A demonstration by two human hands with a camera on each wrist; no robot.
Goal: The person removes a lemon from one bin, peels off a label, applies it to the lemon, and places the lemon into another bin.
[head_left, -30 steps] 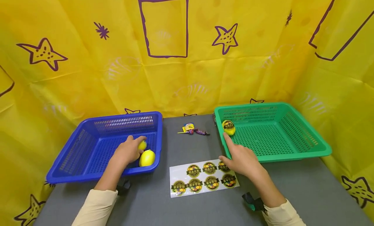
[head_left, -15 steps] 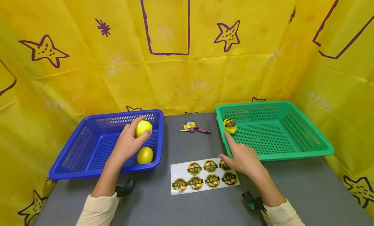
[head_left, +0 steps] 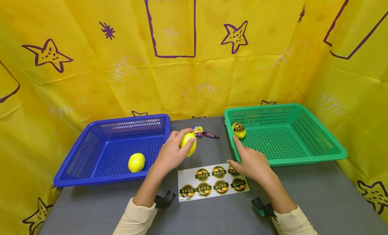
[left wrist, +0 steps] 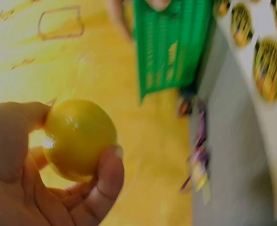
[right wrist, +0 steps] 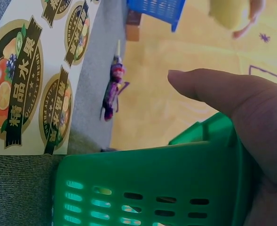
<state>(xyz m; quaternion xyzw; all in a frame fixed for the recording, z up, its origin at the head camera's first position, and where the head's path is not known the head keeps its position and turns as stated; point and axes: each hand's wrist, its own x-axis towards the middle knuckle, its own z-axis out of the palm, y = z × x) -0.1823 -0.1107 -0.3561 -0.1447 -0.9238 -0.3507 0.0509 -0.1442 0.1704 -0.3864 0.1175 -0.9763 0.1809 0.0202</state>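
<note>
Our left hand (head_left: 171,154) held a yellow lemon (head_left: 188,144) between thumb and curled fingers, lifted over the grey tabletop (head_left: 212,214) between the blue basket (head_left: 91,160) and the sticker sheet (head_left: 212,182). The left wrist view showed the grip plainly: the fruit sat in the fingertips, its skin bare, with no label on the side we could see. Our right hand (head_left: 253,166) lay with fingers relaxed and mostly straight, the forefinger along the near rim of the green basket (head_left: 303,160), the palm just beside the sheet's right end; it held nothing.

A second lemon (head_left: 136,162) lay in the blue basket, and a labelled lemon (head_left: 238,130) sat in the green basket's near left corner. Some wrapped sweets (head_left: 204,134) lay further back on the tabletop.

We judged the step in hand to be carrying the lemon to the stickers for labelling. The next move would call for our right hand to peel one round sticker off the sheet while the left kept the fruit steady, a bare patch turned up.
</note>
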